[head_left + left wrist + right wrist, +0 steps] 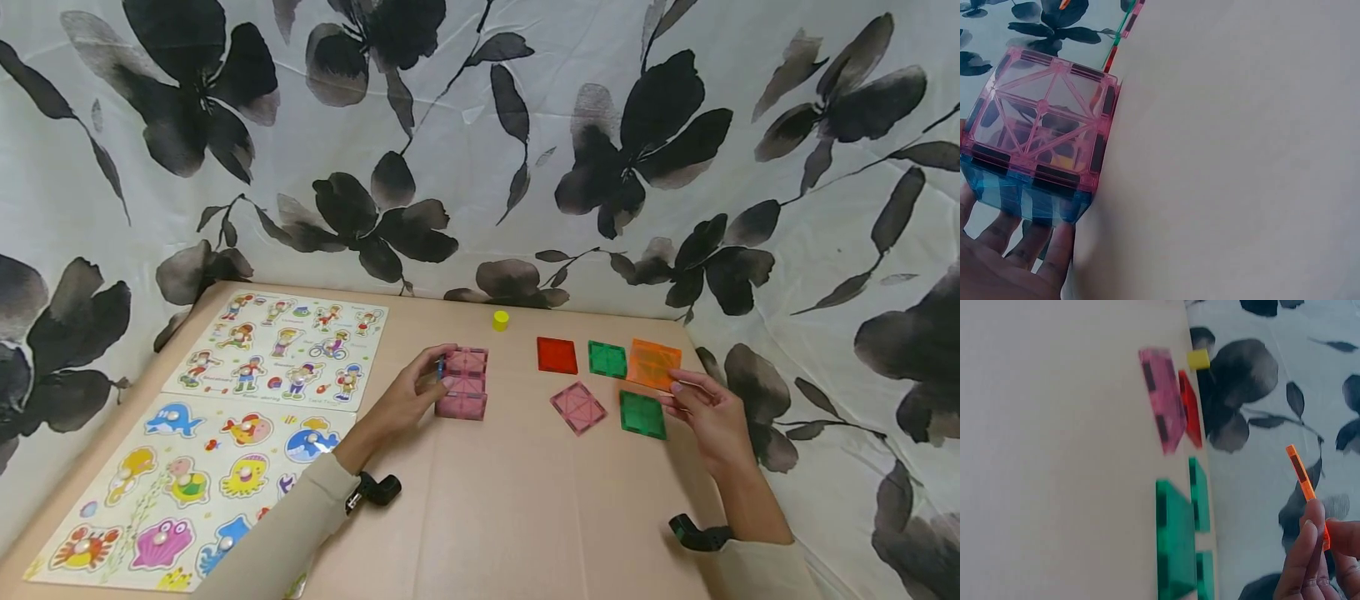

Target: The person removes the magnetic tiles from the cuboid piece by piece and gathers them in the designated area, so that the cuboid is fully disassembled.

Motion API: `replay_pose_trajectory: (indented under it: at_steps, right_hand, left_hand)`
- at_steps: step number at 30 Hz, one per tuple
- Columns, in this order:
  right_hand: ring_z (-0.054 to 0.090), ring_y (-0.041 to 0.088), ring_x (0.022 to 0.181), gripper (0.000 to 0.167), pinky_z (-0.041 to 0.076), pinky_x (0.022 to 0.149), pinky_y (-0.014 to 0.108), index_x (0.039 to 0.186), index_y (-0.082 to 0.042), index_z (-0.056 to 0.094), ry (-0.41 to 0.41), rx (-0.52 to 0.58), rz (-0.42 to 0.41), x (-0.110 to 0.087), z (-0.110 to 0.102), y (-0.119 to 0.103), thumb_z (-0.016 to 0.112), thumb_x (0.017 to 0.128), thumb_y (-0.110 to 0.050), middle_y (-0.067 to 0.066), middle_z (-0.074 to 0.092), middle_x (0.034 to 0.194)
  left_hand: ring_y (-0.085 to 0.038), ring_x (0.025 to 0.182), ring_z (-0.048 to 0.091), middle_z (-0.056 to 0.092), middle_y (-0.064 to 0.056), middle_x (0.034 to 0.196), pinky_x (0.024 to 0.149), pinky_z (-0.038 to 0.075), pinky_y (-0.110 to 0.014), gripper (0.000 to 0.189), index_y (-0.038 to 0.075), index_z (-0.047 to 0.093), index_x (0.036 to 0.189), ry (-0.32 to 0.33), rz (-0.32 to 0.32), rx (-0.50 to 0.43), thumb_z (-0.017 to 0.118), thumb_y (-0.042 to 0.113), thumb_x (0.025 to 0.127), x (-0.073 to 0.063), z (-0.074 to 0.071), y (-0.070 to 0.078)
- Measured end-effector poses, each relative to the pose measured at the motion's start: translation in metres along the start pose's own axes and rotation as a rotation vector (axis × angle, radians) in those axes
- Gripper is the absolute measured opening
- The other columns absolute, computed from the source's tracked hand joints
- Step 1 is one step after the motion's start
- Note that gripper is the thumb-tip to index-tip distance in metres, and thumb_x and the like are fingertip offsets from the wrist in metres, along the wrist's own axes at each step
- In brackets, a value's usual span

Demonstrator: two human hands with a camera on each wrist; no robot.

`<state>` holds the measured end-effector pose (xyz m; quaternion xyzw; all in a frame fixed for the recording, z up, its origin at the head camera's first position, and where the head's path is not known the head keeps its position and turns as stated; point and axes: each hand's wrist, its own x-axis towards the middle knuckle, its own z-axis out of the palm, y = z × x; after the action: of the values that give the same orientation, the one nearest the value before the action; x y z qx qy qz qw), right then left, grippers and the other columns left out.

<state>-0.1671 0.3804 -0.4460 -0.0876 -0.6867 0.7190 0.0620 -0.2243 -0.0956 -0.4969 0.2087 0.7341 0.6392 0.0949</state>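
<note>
On the left of the table, my left hand (408, 392) grips the side of a boxy build of see-through magnetic tiles (465, 383). In the left wrist view the build shows a pink tile face (1044, 103) and a blue side (1029, 197), with fingertips against the blue. My right hand (708, 417) pinches an orange magnetic tile (648, 364) by its edge, thumb on one side and fingers on the other. It is held above the table, seen edge-on in the right wrist view. Just below it lies a green tile (642, 414).
A red tile (557, 355), another green tile (607, 359) and a loose pink tile (578, 407) lie nearby. A small yellow cylinder (500, 320) stands at the back edge. Two picture puzzle boards (168, 402) cover the left side. Floral cloth (480, 150) hangs behind.
</note>
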Motion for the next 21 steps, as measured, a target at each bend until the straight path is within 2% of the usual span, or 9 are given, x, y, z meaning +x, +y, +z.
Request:
replay_pose_trajectory:
  at_steps: [4,8,16,19,21]
  right_hand:
    - [0.08,0.011,0.08,0.029,0.065,0.077,0.023,0.132,-0.007,0.07,0.044,-0.014,0.029,0.001,-0.023,0.004,0.068,0.103,-0.008,-0.008,0.081,0.099]
    - [0.078,0.011,0.077,0.029,0.065,0.075,0.022,0.134,-0.01,0.07,0.08,-0.081,0.081,0.002,-0.044,0.009,0.065,0.106,-0.008,-0.013,0.08,0.099]
    - [0.075,0.013,0.071,0.02,0.065,0.07,0.022,0.12,-0.018,0.073,0.087,-0.186,0.158,-0.004,-0.083,0.023,0.06,0.108,-0.009,-0.012,0.078,0.091]
    - [0.074,0.014,0.069,0.02,0.065,0.068,0.024,0.116,-0.019,0.073,0.093,-0.23,0.189,-0.006,-0.093,0.027,0.058,0.109,-0.008,-0.011,0.077,0.088]
    - [0.075,0.015,0.069,0.02,0.065,0.069,0.025,0.118,-0.016,0.071,0.089,-0.283,0.212,-0.007,-0.097,0.029,0.055,0.11,-0.007,-0.01,0.076,0.087]
  left_hand:
    - [-0.041,0.16,0.033,0.037,-0.011,0.171,0.123,0.041,-0.061,0.057,0.017,0.037,0.163,0.006,0.008,0.014,0.058,0.014,0.11,-0.001,0.002,0.0]
    - [-0.041,0.159,0.034,0.036,-0.011,0.171,0.12,0.045,-0.06,0.059,0.017,0.036,0.164,0.017,0.004,0.028,0.058,0.012,0.11,-0.003,0.005,0.001]
    - [-0.041,0.16,0.033,0.036,-0.011,0.171,0.121,0.044,-0.06,0.06,0.016,0.036,0.164,0.02,0.0,0.034,0.057,0.007,0.109,-0.003,0.007,0.0]
    - [-0.041,0.16,0.033,0.035,-0.011,0.172,0.121,0.044,-0.06,0.06,0.016,0.036,0.164,0.015,-0.005,0.033,0.058,0.008,0.109,-0.003,0.006,0.001]
    - [-0.041,0.16,0.032,0.035,-0.011,0.172,0.122,0.044,-0.059,0.06,0.016,0.036,0.164,0.008,-0.01,0.035,0.058,0.009,0.109,-0.003,0.005,0.003]
